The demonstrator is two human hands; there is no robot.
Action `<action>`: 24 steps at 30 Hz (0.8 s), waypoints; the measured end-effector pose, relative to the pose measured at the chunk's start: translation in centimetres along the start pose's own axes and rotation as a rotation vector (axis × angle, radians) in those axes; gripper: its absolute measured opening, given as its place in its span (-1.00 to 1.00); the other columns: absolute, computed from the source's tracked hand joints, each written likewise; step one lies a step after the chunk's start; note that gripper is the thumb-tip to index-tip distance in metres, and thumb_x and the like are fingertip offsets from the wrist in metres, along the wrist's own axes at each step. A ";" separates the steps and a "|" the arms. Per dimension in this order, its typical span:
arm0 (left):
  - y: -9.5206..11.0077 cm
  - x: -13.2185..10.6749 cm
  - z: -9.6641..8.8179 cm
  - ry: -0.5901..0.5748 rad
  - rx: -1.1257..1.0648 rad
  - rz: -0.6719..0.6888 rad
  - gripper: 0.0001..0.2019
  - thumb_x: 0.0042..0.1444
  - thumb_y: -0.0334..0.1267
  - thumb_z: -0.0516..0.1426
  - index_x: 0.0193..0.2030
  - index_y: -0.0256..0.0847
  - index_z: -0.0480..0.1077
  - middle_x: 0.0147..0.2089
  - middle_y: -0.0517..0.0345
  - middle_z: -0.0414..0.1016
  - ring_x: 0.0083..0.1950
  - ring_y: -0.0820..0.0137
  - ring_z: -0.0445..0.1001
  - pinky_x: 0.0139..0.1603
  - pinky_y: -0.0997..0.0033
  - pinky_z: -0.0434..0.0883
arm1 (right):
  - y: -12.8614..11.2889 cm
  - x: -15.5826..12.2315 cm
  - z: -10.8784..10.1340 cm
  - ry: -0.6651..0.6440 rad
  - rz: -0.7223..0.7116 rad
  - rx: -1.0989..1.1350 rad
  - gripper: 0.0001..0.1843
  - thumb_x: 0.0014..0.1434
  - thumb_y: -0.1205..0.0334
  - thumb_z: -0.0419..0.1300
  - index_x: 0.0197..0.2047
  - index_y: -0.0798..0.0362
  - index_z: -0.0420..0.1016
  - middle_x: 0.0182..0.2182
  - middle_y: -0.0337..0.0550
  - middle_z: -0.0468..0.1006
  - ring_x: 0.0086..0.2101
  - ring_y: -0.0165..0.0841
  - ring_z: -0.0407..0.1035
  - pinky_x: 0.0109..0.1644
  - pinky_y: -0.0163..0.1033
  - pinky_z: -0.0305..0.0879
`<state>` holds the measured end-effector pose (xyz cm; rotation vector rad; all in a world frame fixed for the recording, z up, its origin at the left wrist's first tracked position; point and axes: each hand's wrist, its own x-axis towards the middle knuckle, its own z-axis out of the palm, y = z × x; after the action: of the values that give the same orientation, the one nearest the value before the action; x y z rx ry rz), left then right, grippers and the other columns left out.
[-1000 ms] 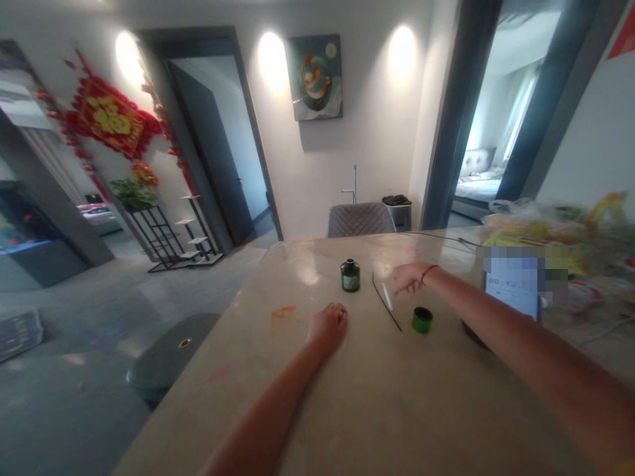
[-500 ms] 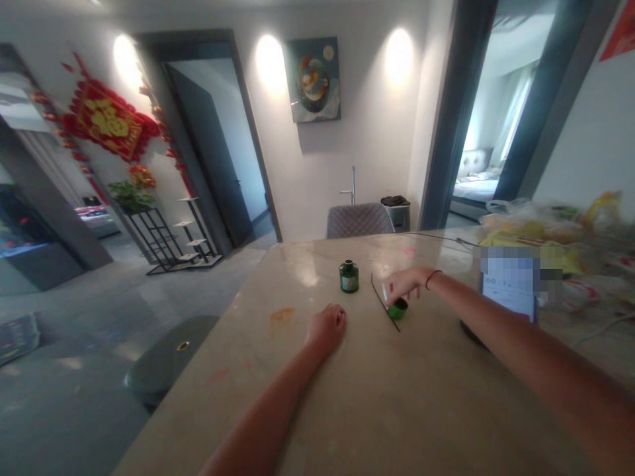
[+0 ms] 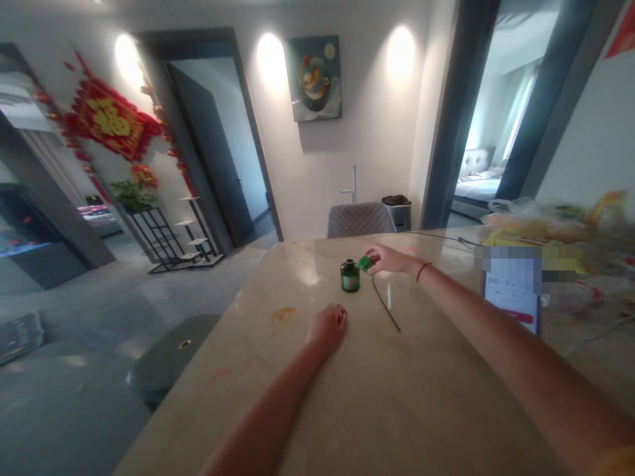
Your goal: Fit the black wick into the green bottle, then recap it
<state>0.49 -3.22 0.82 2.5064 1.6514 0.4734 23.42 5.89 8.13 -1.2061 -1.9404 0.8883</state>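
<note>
- My left hand (image 3: 328, 324) rests on the pale, glossy stone-look table (image 3: 337, 410), fingers curled in; I can't tell whether anything is inside.
- Ahead of it, the squat dark-green bottle with a pale label (image 3: 350, 276) stands upright, its neck uncovered. I'd judge it glass: stiff, smooth, breakable, best held round the body.
- Just right of its neck is the short, round, bright-green cap (image 3: 366, 265), probably light, rigid plastic, slightly slick; its side wall is the place to hold.
- My right hand (image 3: 383, 259) pinches that cap between fingertips.
- Nearer me lies a thin dark stick (image 3: 386, 304), likely light and snappable, best picked up mid-length.
</note>
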 end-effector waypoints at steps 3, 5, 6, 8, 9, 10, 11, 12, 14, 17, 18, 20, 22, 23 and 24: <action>0.0 0.0 0.0 -0.002 0.011 -0.003 -0.76 0.17 -0.24 -0.11 -0.22 -0.17 0.36 -0.21 0.13 0.44 -0.25 0.44 0.39 -0.27 0.49 0.24 | 0.2 2.0 1.8 0.174 -0.062 0.072 -0.55 -0.28 0.44 0.26 -0.23 0.11 0.28 -0.25 -0.10 0.43 -0.30 -0.39 0.36 -0.16 -0.22 0.30; -0.1 0.0 0.0 0.003 0.011 0.000 -0.77 0.16 -0.24 -0.10 -0.23 -0.17 0.36 -0.21 0.13 0.44 -0.25 0.44 0.39 -0.27 0.49 0.24 | 0.2 3.0 3.1 0.315 -0.061 0.015 -0.58 -0.25 0.40 0.26 -0.25 0.10 0.26 -0.27 -0.12 0.42 -0.31 -0.38 0.35 -0.17 -0.19 0.30; -0.1 0.0 0.0 0.005 0.010 0.002 -0.77 0.16 -0.24 -0.10 -0.23 -0.17 0.36 -0.21 0.13 0.44 -0.25 0.44 0.39 -0.27 0.49 0.24 | 0.2 3.4 3.6 0.379 -0.057 -0.025 -0.58 -0.24 0.37 0.27 -0.25 0.10 0.25 -0.29 -0.13 0.42 -0.32 -0.37 0.35 -0.17 -0.18 0.31; -0.1 0.0 0.1 0.004 0.009 0.004 -0.77 0.16 -0.24 -0.10 -0.24 -0.17 0.36 -0.22 0.13 0.44 -0.26 0.44 0.39 -0.29 0.49 0.24 | 0.2 3.9 4.5 0.437 -0.056 -0.105 -0.57 -0.23 0.33 0.28 -0.24 0.09 0.24 -0.30 -0.14 0.42 -0.32 -0.37 0.35 -0.17 -0.16 0.31; -0.1 0.0 0.1 0.003 0.010 0.005 -0.77 0.16 -0.24 -0.11 -0.24 -0.18 0.36 -0.22 0.12 0.44 -0.27 0.44 0.39 -0.29 0.49 0.24 | 0.3 4.0 4.9 0.425 -0.064 -0.138 -0.57 -0.22 0.33 0.28 -0.23 0.09 0.24 -0.30 -0.14 0.42 -0.32 -0.36 0.35 -0.17 -0.16 0.30; 0.0 0.0 0.1 0.001 0.010 0.006 -0.76 0.16 -0.24 -0.11 -0.24 -0.18 0.36 -0.22 0.12 0.43 -0.27 0.44 0.39 -0.29 0.49 0.24 | 0.3 4.1 5.1 0.398 -0.072 -0.166 -0.57 -0.20 0.33 0.27 -0.22 0.09 0.24 -0.29 -0.14 0.42 -0.32 -0.37 0.35 -0.17 -0.17 0.30; 0.0 0.0 0.0 -0.004 0.008 0.006 -0.76 0.16 -0.24 -0.11 -0.24 -0.18 0.36 -0.22 0.12 0.43 -0.26 0.44 0.39 -0.29 0.49 0.24 | 0.4 4.1 5.3 0.369 -0.077 -0.188 -0.57 -0.19 0.34 0.27 -0.21 0.09 0.25 -0.29 -0.14 0.43 -0.32 -0.37 0.36 -0.17 -0.18 0.30; 0.0 0.0 0.0 -0.009 0.007 0.003 -0.76 0.16 -0.24 -0.11 -0.23 -0.18 0.36 -0.21 0.12 0.43 -0.26 0.44 0.39 -0.28 0.49 0.25 | 0.5 4.1 5.4 0.349 -0.078 -0.204 -0.58 -0.18 0.34 0.26 -0.20 0.10 0.26 -0.28 -0.13 0.44 -0.32 -0.37 0.36 -0.17 -0.19 0.30; 0.1 0.0 0.0 -0.020 0.005 -0.006 -0.76 0.16 -0.24 -0.11 -0.22 -0.17 0.36 -0.20 0.12 0.43 -0.24 0.44 0.39 -0.26 0.49 0.25 | 0.5 4.0 5.4 0.337 -0.065 -0.215 -0.58 -0.16 0.31 0.27 -0.18 0.10 0.27 -0.26 -0.12 0.45 -0.31 -0.38 0.37 -0.17 -0.20 0.30; 0.1 0.0 -0.1 -0.023 0.005 -0.004 -0.76 0.16 -0.24 -0.11 -0.21 -0.16 0.36 -0.20 0.12 0.43 -0.23 0.44 0.39 -0.25 0.49 0.25 | 0.3 3.5 5.2 0.301 -0.049 -0.201 -0.58 -0.15 0.27 0.28 -0.18 0.12 0.31 -0.25 -0.09 0.47 -0.29 -0.38 0.38 -0.15 -0.21 0.30; 0.1 0.0 -0.1 -0.020 0.006 -0.001 -0.75 0.16 -0.24 -0.11 -0.21 -0.16 0.36 -0.20 0.12 0.43 -0.23 0.43 0.39 -0.25 0.49 0.25 | 0.1 3.2 5.2 0.277 -0.052 -0.191 -0.58 -0.15 0.26 0.28 -0.17 0.13 0.32 -0.25 -0.09 0.48 -0.29 -0.37 0.38 -0.14 -0.22 0.30; 0.1 0.0 0.0 -0.019 0.008 -0.006 -0.75 0.17 -0.22 -0.11 -0.20 -0.16 0.36 -0.21 0.12 0.43 -0.24 0.43 0.40 -0.25 0.48 0.25 | -0.3 2.4 5.3 0.226 -0.062 -0.155 -0.58 -0.15 0.27 0.29 -0.17 0.14 0.35 -0.26 -0.08 0.50 -0.29 -0.37 0.39 -0.14 -0.22 0.30; 0.1 0.0 0.0 -0.025 0.004 -0.023 -0.74 0.17 -0.20 -0.11 -0.17 -0.15 0.35 -0.21 0.12 0.43 -0.24 0.42 0.41 -0.27 0.48 0.25 | -0.8 1.4 5.5 0.159 -0.084 -0.089 -0.58 -0.15 0.28 0.29 -0.16 0.15 0.37 -0.25 -0.07 0.51 -0.28 -0.36 0.40 -0.14 -0.22 0.31; 0.1 0.0 0.0 -0.027 -0.002 -0.029 -0.74 0.17 -0.18 -0.10 -0.16 -0.15 0.35 -0.21 0.11 0.43 -0.25 0.42 0.41 -0.27 0.47 0.25 | -1.0 0.9 5.7 0.118 -0.102 -0.047 -0.58 -0.15 0.28 0.29 -0.16 0.15 0.38 -0.25 -0.07 0.52 -0.27 -0.35 0.40 -0.14 -0.22 0.32; 0.1 0.0 0.0 -0.026 -0.010 -0.032 -0.74 0.17 -0.16 -0.10 -0.16 -0.16 0.35 -0.21 0.11 0.43 -0.25 0.42 0.41 -0.28 0.47 0.25 | -1.2 0.4 5.9 0.081 -0.118 -0.007 -0.58 -0.14 0.27 0.30 -0.15 0.15 0.39 -0.24 -0.06 0.52 -0.26 -0.35 0.41 -0.14 -0.22 0.32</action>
<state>0.62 -3.28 0.88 2.4646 1.6728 0.4423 17.90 4.71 6.00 -1.1024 -1.9296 0.7612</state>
